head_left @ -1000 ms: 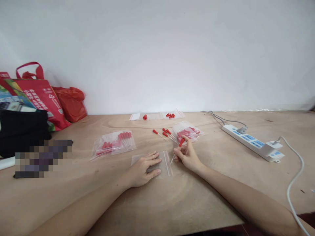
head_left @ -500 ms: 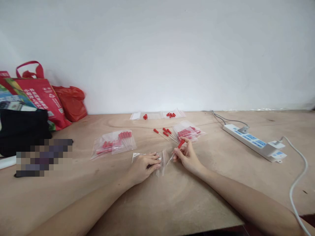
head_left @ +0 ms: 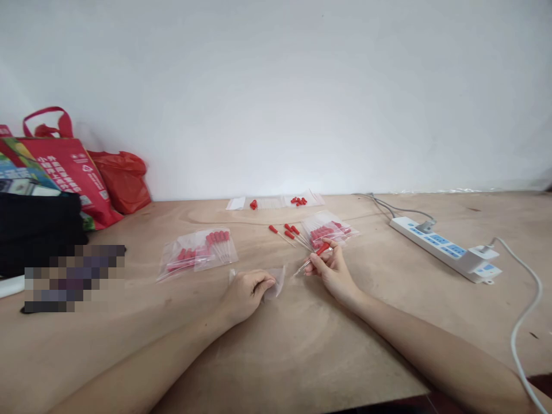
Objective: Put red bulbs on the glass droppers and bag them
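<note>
My left hand (head_left: 252,292) is closed on a clear plastic zip bag (head_left: 276,283) low over the table; part of the bag is hidden under the palm. In my right hand (head_left: 331,267) is a glass dropper (head_left: 322,248) with a red rubber bulb, its thin clear tip pointing down and left toward the bag. The tip and the bag are apart. Several loose droppers (head_left: 290,234) lie just beyond my hands. Behind my right hand sits a clear bag of red-bulbed droppers (head_left: 330,227). More bagged droppers (head_left: 200,252) lie to the left.
Toward the wall lie clear bags with red bulbs (head_left: 298,201) and glass tubes (head_left: 271,203). A white power strip (head_left: 444,247) with plugged-in cords stands at right. Red shopping bags (head_left: 121,178) and a black cloth item (head_left: 38,230) occupy the left side of the wooden table (head_left: 276,356).
My left fingers have curled in and pinched the bag, where they lay flatter before. My right hand has shifted slightly right with the dropper, its tip now away from the bag.
</note>
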